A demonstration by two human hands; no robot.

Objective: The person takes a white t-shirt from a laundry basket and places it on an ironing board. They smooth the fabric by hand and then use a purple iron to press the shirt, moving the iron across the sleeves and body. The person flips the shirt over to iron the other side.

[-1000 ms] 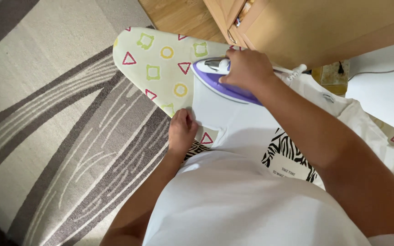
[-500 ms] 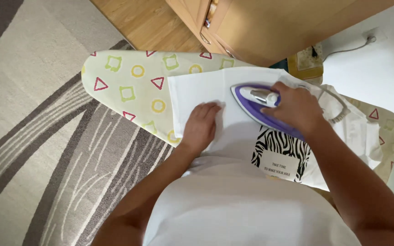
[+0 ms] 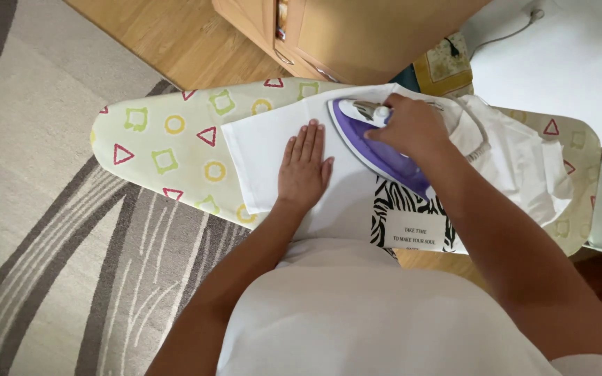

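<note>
Seen from the head camera, looking straight down: grey-and-cream patterned rug (image 3: 50, 230) and wooden floor beneath an ironing board (image 3: 155, 143) with a pale green cover printed in triangles, squares and circles, long axis running left to right. White t-shirt (image 3: 266, 150) spread flat over the board, zebra-striped print (image 3: 391, 205) near the body. Left hand (image 3: 304, 170) open, fingers together, palm pressed flat on the fabric. Just to its right, purple-and-white iron (image 3: 367, 139), tip pointing up-left, gripped by the right hand (image 3: 409, 125) closed around the handle. Wooden cabinet (image 3: 357, 35) beyond the board.
</note>
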